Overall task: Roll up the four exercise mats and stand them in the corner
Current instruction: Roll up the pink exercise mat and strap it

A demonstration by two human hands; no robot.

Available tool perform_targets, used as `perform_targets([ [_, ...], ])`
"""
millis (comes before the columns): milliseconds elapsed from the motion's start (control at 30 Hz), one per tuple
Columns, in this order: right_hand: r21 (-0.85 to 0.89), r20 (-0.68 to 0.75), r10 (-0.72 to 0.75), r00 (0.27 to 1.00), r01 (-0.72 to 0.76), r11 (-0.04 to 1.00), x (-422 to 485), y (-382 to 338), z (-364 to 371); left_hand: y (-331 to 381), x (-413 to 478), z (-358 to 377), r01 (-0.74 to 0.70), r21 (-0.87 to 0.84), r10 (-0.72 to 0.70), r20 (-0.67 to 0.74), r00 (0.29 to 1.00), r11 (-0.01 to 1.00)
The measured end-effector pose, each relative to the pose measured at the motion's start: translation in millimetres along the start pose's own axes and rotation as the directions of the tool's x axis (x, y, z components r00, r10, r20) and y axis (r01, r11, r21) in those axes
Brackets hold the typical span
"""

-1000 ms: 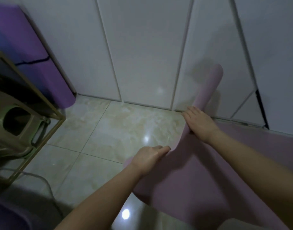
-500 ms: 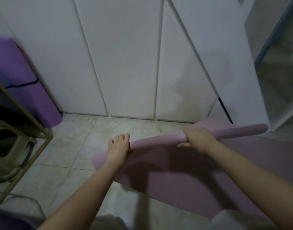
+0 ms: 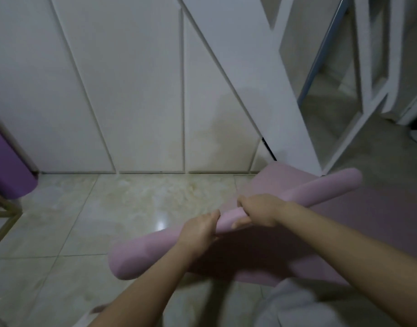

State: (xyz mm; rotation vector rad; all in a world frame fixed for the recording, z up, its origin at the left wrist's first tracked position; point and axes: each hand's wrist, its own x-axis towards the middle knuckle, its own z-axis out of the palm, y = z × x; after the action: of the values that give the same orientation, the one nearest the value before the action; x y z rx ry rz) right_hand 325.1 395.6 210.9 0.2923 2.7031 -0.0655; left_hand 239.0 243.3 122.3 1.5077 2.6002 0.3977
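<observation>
Pink mat [image 3: 143, 253] lay part-rolled on the floor [image 3: 108, 208], its roll slanting from near left to far right. The left hand [image 3: 200, 232] and the right hand [image 3: 259, 211] both gripped the roll mid-length, close together. A purple mat [image 3: 9, 171], rolled, stood far left against the wall [image 3: 132, 90].

One pink mat [image 3: 143, 253], one purple mat [image 3: 7, 171], and two hands: left hand [image 3: 200, 231], right hand [image 3: 259, 210].
</observation>
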Motion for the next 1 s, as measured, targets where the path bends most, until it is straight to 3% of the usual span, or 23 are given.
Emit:
perform_targets([
  [133, -0.060, -0.173, -0.032, 0.984, 0.022, 0.998, -25.3, 5.5, 9.9, 11.1, 1.2, 2.3, -0.092, -0.007, 0.092, 0.085, 0.992, 0.996],
  [200, -0.214, -0.345, -0.171, 0.923, 0.100, 0.972, -33.9, 10.6, 14.5, 13.4, 5.5, -1.5, -0.096, -0.105, 0.111, 0.139, 0.984, 0.990],
  [267, -0.346, -0.425, -0.233, 0.875, 0.081, 0.935, -39.8, 13.7, 19.9, 15.7, 10.2, -7.3, -0.055, -0.243, 0.112, 0.229, 0.967, 0.969],
  [367, -0.383, -0.509, -0.237, 0.828, 0.029, 0.923, -40.5, 16.3, 28.8, 17.2, 15.2, -21.2, 0.035, -0.373, 0.086, 0.302, 0.949, 0.927],
  [433, -0.376, -0.554, -0.205, 0.807, -0.023, 0.926, -39.2, 13.5, 32.3, 15.1, 18.2, -27.5, 0.041, -0.324, 0.064, 0.305, 0.950, 0.945],
  [500, -0.366, -0.582, -0.189, 0.791, -0.046, 0.930, -36.3, 9.9, 34.8, 15.2, 16.1, -32.1, -0.007, -0.161, 0.050, 0.264, 0.963, 0.987],
  [633, -0.330, -0.543, -0.139, 0.828, -0.058, 0.942, -28.7, 3.6, 32.2, 14.5, 1.0, -31.8, -0.028, 0.066, 0.031, -0.040, 0.999, 0.997],
  [767, -0.222, -0.377, -0.023, 0.926, -0.066, 0.973, -28.0, -7.7, 15.0, 16.2, -4.9, -20.5, -0.059, 0.243, 0.151, -0.378, 0.914, 0.968],
  [867, -0.255, -0.269, 0.022, 0.963, -0.093, 0.963, -25.9, -17.1, 2.7, 20.4, -2.9, -16.4, -0.058, 0.281, 0.182, -0.441, 0.879, 0.958],
  [1000, -0.312, -0.153, 0.000, 0.988, -0.049, 0.949, -21.2, -23.6, -6.2, 22.3, -6.7, -11.6, -0.078, 0.173, 0.136, -0.356, 0.924, 0.982],
])
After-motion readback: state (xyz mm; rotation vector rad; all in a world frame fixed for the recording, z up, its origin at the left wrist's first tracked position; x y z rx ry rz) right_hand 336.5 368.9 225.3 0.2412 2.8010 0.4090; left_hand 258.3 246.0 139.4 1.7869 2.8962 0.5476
